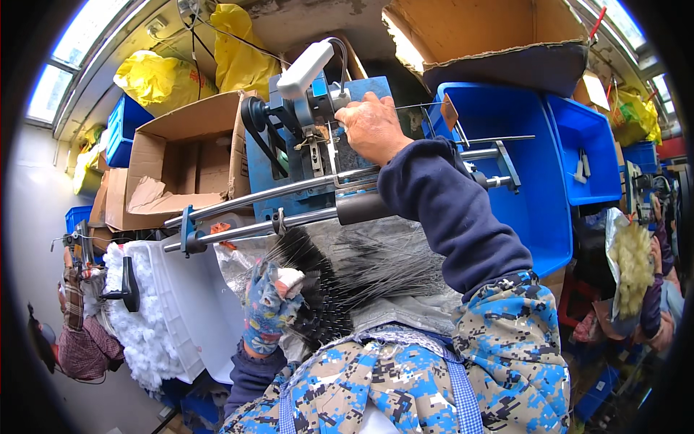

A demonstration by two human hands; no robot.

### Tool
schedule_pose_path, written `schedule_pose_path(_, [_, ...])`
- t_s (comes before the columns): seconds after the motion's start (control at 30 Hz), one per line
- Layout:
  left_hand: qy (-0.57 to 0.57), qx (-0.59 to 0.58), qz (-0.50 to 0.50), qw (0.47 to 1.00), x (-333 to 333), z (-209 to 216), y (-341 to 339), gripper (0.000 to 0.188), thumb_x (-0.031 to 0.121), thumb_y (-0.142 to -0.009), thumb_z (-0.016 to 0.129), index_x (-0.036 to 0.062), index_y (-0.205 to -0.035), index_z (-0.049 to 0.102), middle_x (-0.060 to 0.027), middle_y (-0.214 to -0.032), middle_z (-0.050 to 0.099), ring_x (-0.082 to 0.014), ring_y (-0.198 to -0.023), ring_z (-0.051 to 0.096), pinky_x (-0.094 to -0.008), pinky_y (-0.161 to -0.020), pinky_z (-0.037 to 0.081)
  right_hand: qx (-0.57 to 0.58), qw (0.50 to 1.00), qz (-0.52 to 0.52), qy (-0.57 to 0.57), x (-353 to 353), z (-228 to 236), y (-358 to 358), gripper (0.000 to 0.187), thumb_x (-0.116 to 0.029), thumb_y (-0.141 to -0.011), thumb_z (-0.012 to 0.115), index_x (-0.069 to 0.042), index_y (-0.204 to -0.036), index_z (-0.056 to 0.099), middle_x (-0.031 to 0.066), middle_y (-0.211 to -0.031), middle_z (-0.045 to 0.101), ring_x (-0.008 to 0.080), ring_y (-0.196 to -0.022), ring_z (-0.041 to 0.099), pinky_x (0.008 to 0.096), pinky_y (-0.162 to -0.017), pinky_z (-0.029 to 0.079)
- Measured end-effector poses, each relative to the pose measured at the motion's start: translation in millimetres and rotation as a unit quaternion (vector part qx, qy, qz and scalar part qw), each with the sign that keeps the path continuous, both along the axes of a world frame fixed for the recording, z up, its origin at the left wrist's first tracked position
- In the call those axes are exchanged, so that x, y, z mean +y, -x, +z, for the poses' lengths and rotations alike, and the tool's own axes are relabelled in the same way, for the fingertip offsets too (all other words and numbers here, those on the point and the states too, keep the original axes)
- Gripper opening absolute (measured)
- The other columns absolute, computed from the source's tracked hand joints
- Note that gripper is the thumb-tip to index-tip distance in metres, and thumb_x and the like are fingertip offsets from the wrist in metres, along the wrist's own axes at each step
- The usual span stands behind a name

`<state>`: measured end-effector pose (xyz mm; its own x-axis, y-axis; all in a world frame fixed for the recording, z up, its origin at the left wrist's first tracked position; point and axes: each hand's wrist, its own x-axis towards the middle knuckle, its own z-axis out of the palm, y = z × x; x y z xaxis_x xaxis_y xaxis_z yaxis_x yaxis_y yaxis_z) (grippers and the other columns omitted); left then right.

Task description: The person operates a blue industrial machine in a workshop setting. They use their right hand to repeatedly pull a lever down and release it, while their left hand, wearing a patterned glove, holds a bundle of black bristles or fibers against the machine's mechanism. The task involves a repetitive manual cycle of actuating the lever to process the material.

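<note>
My right hand [372,130], bare, reaches over a blue bench machine [296,163] with its fingers curled beside the round grey spindle head [340,100]. What its fingertips pinch is hidden. My left hand [266,307] wears a blue patterned glove with white wrapping on a finger. Its fingers are closed low in front of the machine, beside a bundle of black bristles [307,289]; what they hold cannot be made out. Loose thin wires [394,264] lie fanned over a grey sheet [405,312] across my lap. Two steel rails [311,217] cross the machine's front.
At left stand an open cardboard box [181,148] and a white bin [188,296] beside white fluffy material [137,325]. Blue tubs [546,224] stand at right, below a large carton [499,65]. Other people work at both sides; one hand [656,253] shows beside pale yellow fibre [631,264].
</note>
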<state>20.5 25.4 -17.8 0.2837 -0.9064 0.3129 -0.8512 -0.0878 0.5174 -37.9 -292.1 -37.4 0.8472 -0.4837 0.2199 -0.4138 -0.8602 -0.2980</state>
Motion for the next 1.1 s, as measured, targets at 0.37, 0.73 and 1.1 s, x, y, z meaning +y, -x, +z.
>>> schedule_pose_path(0.37, [0.019,0.034,-0.032,0.999,-5.3,9.9,8.9,0.031,-0.004,-0.068,0.062,0.0076,-0.097,0.062,-0.0090,-0.083,0.062,-0.0230,-0.072,0.060,-0.0317,-0.063,0.047,0.038,0.998,-0.016,0.056,5.8,5.0,1.7,0.015,-0.014,-0.078,0.050,-0.011,-0.084,0.064,0.0072,-0.091,0.061,0.0262,-0.093,0.054,0.0439,-0.076,0.037])
schedule_pose_path(0.73, [0.007,0.006,-0.016,1.000,-8.2,9.0,14.2,0.032,-0.002,-0.066,0.063,0.0076,-0.097,0.062,-0.0095,-0.084,0.061,-0.0267,-0.072,0.060,-0.0346,-0.065,0.047,0.022,0.999,-0.005,0.025,4.2,3.9,0.5,0.015,-0.013,-0.077,0.050,-0.012,-0.083,0.064,0.0056,-0.090,0.062,0.0259,-0.094,0.053,0.0443,-0.078,0.036])
schedule_pose_path(1.1, [0.030,-0.018,-0.037,0.999,-11.5,10.5,11.9,0.030,-0.003,-0.069,0.062,0.0071,-0.098,0.062,-0.0099,-0.084,0.061,-0.0256,-0.072,0.060,-0.0331,-0.065,0.047,0.023,0.996,-0.067,0.055,1.4,-1.0,15.1,0.026,-0.024,-0.076,0.060,-0.010,-0.098,0.063,0.0084,-0.113,0.051,0.0280,-0.104,0.044,0.0456,-0.082,0.032])
